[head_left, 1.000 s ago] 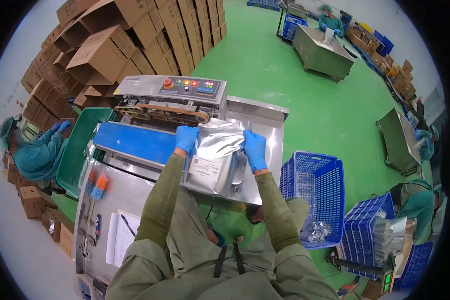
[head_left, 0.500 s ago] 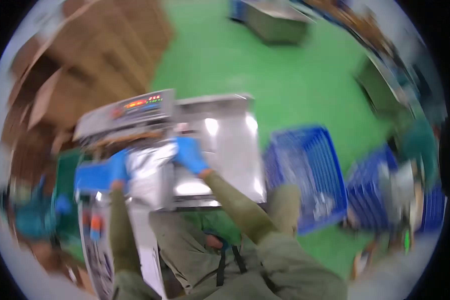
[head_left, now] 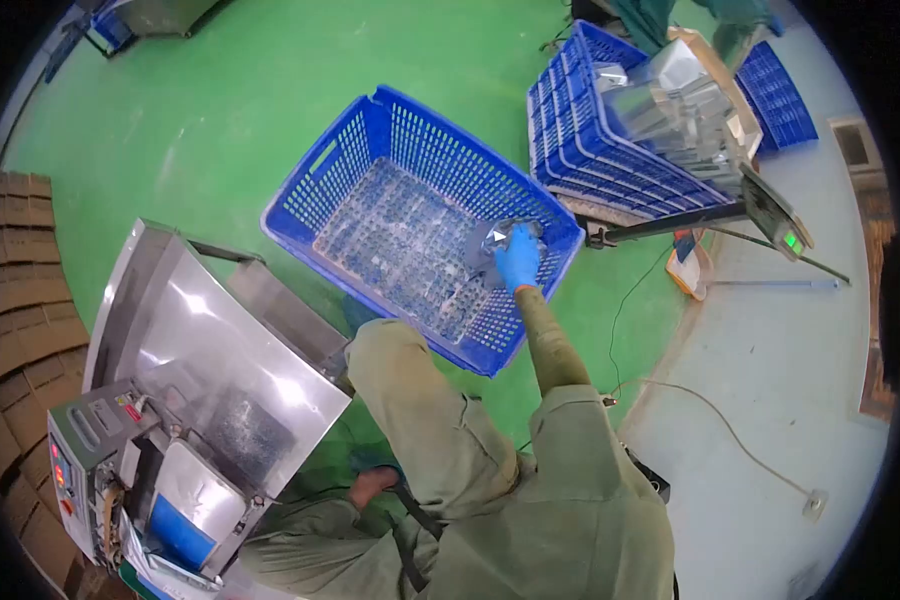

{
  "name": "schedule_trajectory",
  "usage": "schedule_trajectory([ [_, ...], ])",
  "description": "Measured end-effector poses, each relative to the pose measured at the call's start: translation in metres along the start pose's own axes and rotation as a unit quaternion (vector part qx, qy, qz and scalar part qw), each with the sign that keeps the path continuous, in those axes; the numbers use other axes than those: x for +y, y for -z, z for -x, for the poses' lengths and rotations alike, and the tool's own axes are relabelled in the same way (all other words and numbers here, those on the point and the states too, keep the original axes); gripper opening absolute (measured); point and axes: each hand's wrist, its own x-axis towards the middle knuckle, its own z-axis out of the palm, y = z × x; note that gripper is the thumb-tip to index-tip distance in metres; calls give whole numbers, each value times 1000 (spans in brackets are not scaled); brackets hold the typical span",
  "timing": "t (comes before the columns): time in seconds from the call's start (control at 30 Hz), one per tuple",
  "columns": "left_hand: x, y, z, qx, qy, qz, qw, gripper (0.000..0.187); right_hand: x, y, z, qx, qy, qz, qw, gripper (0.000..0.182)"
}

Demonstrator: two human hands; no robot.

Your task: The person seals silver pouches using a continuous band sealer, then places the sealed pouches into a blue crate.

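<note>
My right hand (head_left: 517, 260), in a blue glove, reaches down into the right end of a blue plastic crate (head_left: 335, 258). Its fingers are closed on a shiny grey bag (head_left: 480, 245), partly covered by the hand. The crate stands on the green floor, and its slatted bottom shows bare over most of its length. My left hand is out of view.
At lower left stands a sealing machine (head_left: 100, 430) with a lit display, beside a steel tray (head_left: 260, 350). Upper right, another blue crate (head_left: 580, 130) holds several clear packs (head_left: 670, 115). A cable (head_left: 715, 420) runs along the right-hand floor. Cardboard boxes (head_left: 15, 270) line the left.
My view has swung right, from the machine to the crate. Both hands were at the silvery bag over the machine; now the right is down in the crate and the left has left view.
</note>
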Motion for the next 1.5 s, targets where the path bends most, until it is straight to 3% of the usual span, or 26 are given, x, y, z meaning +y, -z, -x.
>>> schedule_trajectory([
  [0.07,6,19,20,-2,4,-24,1000,24,16,-21,-11,-74,29,-33,996,50],
  [0.2,17,44,43,8,12,-43,999,24,9,-11,-42,-203,103,155,961,33],
  [0.3,31,59,61,29,17,-33,999,25,32,-38,-41,-265,183,134,937,29],
  [0.4,70,67,77,39,9,-4,999,25,6,6,-48,-220,187,22,957,30],
  [0.5,56,42,92,1,15,78,997,31,-71,108,-71,-195,167,-33,966,24],
  [0.53,47,31,99,-16,20,117,993,34,-101,154,-73,-148,229,-47,961,24],
  [0.57,133,37,94,-4,-21,188,982,27,-133,204,-73,-98,293,-59,949,25],
  [0.6,140,14,89,2,-75,217,973,23,-163,250,-70,-46,356,-71,931,26],
  [0.63,154,-3,100,-13,-58,284,957,20,-188,288,-64,-28,387,-105,916,24],
  [0.67,222,19,85,-101,-61,274,955,25,-213,324,-55,-11,418,-141,898,22],
  [0.7,248,3,84,-83,-151,302,938,33,-239,360,-47,-11,444,-164,881,20],
  [0.73,281,2,80,-156,-130,328,923,42,-266,395,-35,-14,472,-188,861,17],
  [0.83,361,8,55,-150,-247,362,886,86,-351,489,17,47,578,-209,788,12],
  [0.9,388,11,31,-129,-233,411,872,89,-403,534,61,44,614,-206,761,13],
  [1.03,328,23,-22,-144,-147,463,862,88,-480,589,144,33,640,-270,719,16],
  [1.07,295,32,-34,-167,-114,471,858,88,-486,605,160,-58,629,-302,714,10],
  [1.17,196,39,-44,-205,-31,494,844,87,-477,603,182,17,595,-552,584,15],
  [1.23,140,18,-37,-201,-9,480,854,87,-473,565,187,-1,518,-598,611,30],
  [1.3,110,7,-28,-191,-9,455,870,82,-487,509,188,-66,480,-551,680,31],
  [1.4,90,8,-21,-277,74,462,839,77,-516,433,203,-363,463,-570,573,37],
  [1.5,84,8,-26,-322,79,524,784,75,-531,418,206,-459,497,-499,542,38],
])
